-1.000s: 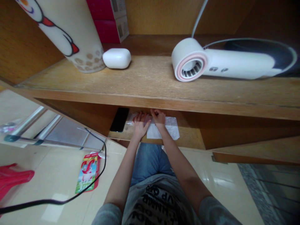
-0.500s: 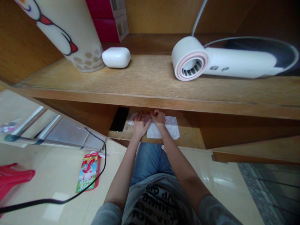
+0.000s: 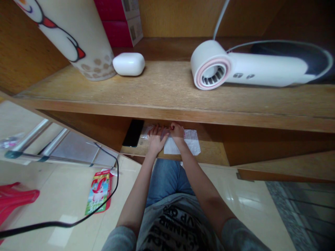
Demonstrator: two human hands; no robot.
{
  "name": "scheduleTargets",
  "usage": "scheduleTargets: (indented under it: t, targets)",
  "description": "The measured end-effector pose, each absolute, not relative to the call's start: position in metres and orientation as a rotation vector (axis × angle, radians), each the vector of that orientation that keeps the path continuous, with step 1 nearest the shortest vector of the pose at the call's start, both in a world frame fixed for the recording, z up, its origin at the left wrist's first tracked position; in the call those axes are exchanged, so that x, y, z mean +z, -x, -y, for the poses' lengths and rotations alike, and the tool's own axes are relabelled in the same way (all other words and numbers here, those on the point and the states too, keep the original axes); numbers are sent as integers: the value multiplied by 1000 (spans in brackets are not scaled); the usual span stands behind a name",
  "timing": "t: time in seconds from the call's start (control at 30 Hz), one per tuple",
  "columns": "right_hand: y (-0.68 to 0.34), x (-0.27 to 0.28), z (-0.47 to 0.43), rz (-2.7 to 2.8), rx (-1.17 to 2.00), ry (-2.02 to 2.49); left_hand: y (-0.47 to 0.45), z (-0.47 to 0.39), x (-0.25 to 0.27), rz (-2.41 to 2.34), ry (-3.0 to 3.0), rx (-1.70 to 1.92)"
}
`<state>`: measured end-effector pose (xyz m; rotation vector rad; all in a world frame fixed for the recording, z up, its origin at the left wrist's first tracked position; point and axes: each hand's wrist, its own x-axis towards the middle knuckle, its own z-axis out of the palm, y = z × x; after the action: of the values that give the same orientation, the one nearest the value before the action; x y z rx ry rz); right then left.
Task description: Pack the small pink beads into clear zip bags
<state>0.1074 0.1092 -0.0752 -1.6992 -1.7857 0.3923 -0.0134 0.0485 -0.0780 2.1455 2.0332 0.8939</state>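
Both of my hands rest on the lower shelf board [image 3: 213, 150], under the upper shelf. My left hand [image 3: 157, 139] lies with fingers stretched over a piece of clear plastic packaging [image 3: 144, 132]. Just right of it, my right hand [image 3: 177, 133] has its fingers curled together in a pinch; whatever is between them is too small to make out. Beneath the right wrist is a creased white paper sheet [image 3: 192, 141], its left part reaching toward my left thumb. A black phone [image 3: 133, 133] lies flat to the left of the plastic.
On the upper shelf stand a patterned cup [image 3: 86, 45], a white earbud case [image 3: 129, 64], pink boxes [image 3: 115, 33] and a white handheld fan [image 3: 211, 66] with a cord. A black cable [image 3: 65, 225] crosses at left, above a colourful packet [image 3: 98, 191] on the floor.
My right hand's fingertips have shifted slightly, staying curled near the left hand. The left hand keeps its place, and the paper and phone look unmoved.
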Motion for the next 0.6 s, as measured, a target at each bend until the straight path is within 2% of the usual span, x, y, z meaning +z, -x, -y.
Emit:
scheduleTargets:
  t: [0.6]
  targets:
    - [-106, -68, -104, 1756, 322, 1748, 13, -47, -75, -2043, -2189, 844]
